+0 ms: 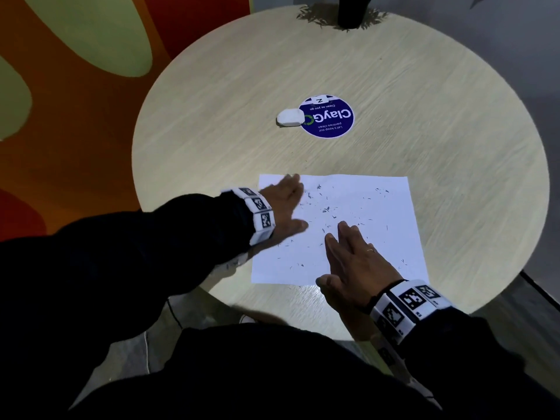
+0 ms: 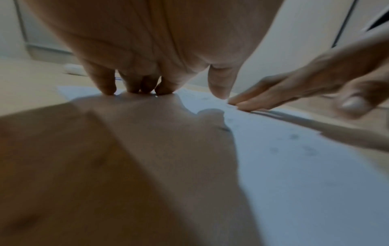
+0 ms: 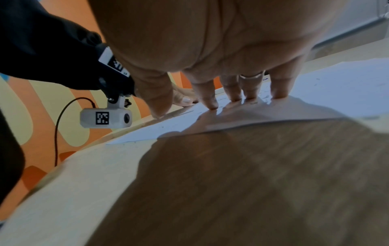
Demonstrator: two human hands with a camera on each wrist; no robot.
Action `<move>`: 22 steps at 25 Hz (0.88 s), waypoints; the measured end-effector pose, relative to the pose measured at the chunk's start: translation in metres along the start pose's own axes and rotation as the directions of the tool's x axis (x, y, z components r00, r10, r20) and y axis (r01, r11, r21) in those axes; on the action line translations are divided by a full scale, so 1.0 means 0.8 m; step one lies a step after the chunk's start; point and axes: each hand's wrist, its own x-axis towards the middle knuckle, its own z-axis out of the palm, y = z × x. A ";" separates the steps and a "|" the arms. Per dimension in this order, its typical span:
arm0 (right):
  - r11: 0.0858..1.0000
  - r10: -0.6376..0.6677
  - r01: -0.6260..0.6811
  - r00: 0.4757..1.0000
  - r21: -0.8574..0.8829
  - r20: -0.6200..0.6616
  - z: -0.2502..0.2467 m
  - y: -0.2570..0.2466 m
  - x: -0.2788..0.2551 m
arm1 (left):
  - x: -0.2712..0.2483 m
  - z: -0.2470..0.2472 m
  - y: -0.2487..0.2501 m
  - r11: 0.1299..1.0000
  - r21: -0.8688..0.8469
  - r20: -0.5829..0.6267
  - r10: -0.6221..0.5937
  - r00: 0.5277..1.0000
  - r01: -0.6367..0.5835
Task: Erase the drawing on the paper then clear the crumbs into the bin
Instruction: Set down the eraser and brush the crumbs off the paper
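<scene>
left hand: we saw the left hand (image 1: 286, 204) flat, fingers straight and spread a little, fingertips (image 2: 109, 89) down on the upper-left corner of the paper, holding nothing.
right hand: we saw the right hand (image 1: 353, 259) flat too, fingers (image 3: 211, 98) straight and close together, tips touching the sheet near its lower middle; ring on one finger; nothing gripped.
hands: apart from each other, both low in the head frame, left one further left and higher.
paper: we noted the white paper (image 1: 378, 231) lying flat at centre frame on the table; no drawing that we could make out.
crumbs: we saw dark crumbs (image 1: 327, 210) scattered over most of the sheet, thickest between the two hands.
eraser: white eraser (image 1: 290, 117) lay above the paper, well apart from it, touching the left edge of a round blue sticker (image 1: 328, 118).
table: round pale wood table (image 1: 454, 131) filled the upper right.
bin: we could not spot it in any view.
</scene>
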 end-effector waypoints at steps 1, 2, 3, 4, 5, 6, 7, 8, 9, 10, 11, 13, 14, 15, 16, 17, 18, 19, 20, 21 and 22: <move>1.000 -0.003 0.003 1.000 -0.003 -0.003 0.001 0.000 0.000 | -0.005 0.002 0.015 0.998 0.006 0.015 0.059 0.998 -0.059; 1.000 -0.005 0.005 1.000 -0.007 -0.003 0.001 0.000 0.000 | -0.007 0.002 0.024 0.995 0.010 0.009 0.104 0.995 -0.104; 1.000 -0.004 0.004 1.000 -0.008 0.001 0.000 0.000 0.000 | -0.008 0.001 0.024 0.994 0.005 -0.019 0.111 0.994 -0.111; 1.000 0.001 -0.001 1.000 -0.006 0.009 0.000 0.000 0.000 | -0.008 -0.002 0.016 0.997 -0.014 -0.059 0.070 0.996 -0.071; 1.000 0.008 -0.008 1.000 -0.002 0.017 -0.001 0.000 0.000 | -0.006 -0.005 0.002 0.998 -0.051 -0.086 0.015 0.996 -0.020; 1.000 0.015 -0.015 1.000 0.000 0.026 -0.001 -0.001 -0.001 | -0.005 -0.006 -0.015 0.996 -0.087 -0.082 -0.026 0.996 0.019; 1.000 0.018 -0.018 0.999 0.001 0.030 -0.001 -0.001 -0.001 | -0.005 -0.006 -0.030 0.995 -0.090 -0.051 -0.050 0.997 0.045; 1.000 0.018 -0.018 0.999 0.001 0.029 -0.001 -0.002 0.000 | -0.007 -0.005 -0.043 0.997 -0.057 -0.012 -0.055 0.998 0.055; 1.000 0.013 -0.013 1.000 -0.001 0.028 0.000 -0.001 0.000 | -0.010 -0.005 -0.052 0.999 -0.013 0.029 -0.047 0.998 0.047; 1.000 0.009 -0.009 1.000 -0.001 0.025 -0.001 0.000 0.000 | -0.013 -0.006 -0.059 0.999 0.012 0.054 -0.036 0.998 0.035; 1.000 0.007 -0.007 1.000 0.005 0.024 -0.003 0.000 0.000 | -0.016 -0.008 -0.063 0.999 0.024 0.063 -0.030 0.998 0.029; 1.000 0.010 -0.011 1.000 0.025 0.025 -0.010 -0.001 0.000 | -0.021 -0.010 -0.067 0.998 0.053 0.052 -0.039 0.998 0.037; 1.000 0.012 -0.013 1.000 0.028 0.024 -0.016 -0.004 -0.001 | -0.023 -0.011 -0.068 0.997 0.063 0.039 -0.047 0.998 0.045; 1.000 0.016 -0.016 1.000 0.023 0.022 -0.021 -0.007 -0.002 | -0.025 -0.009 -0.069 0.997 0.066 0.021 -0.052 0.998 0.050; 1.000 0.022 -0.022 1.000 0.009 0.017 -0.026 -0.010 -0.003 | -0.026 -0.006 -0.068 0.996 0.068 -0.001 -0.052 0.999 0.052; 1.000 0.027 -0.027 1.000 -0.015 0.006 -0.032 -0.016 -0.003 | -0.027 -0.003 -0.068 0.996 0.068 -0.020 -0.053 0.998 0.055; 0.999 0.025 -0.025 1.000 -0.044 -0.012 -0.038 -0.022 -0.001 | -0.028 0.001 -0.068 0.996 0.064 -0.036 -0.056 0.998 0.058; 0.997 0.011 -0.013 1.000 -0.078 -0.028 -0.042 -0.029 0.005 | -0.027 0.005 -0.069 0.996 0.058 -0.047 -0.062 0.997 0.065; 0.995 -0.014 0.010 0.999 -0.100 -0.039 -0.046 -0.039 0.014 | -0.027 0.009 -0.070 0.996 0.055 -0.051 -0.074 0.996 0.077; 0.994 -0.048 0.043 0.998 -0.103 -0.040 -0.047 -0.050 0.028 | -0.025 0.012 -0.072 0.995 0.056 -0.051 -0.083 0.995 0.086; 0.993 -0.082 0.078 0.996 -0.088 -0.039 -0.047 -0.062 0.044 | -0.023 0.015 -0.075 0.994 0.062 -0.048 -0.086 0.995 0.089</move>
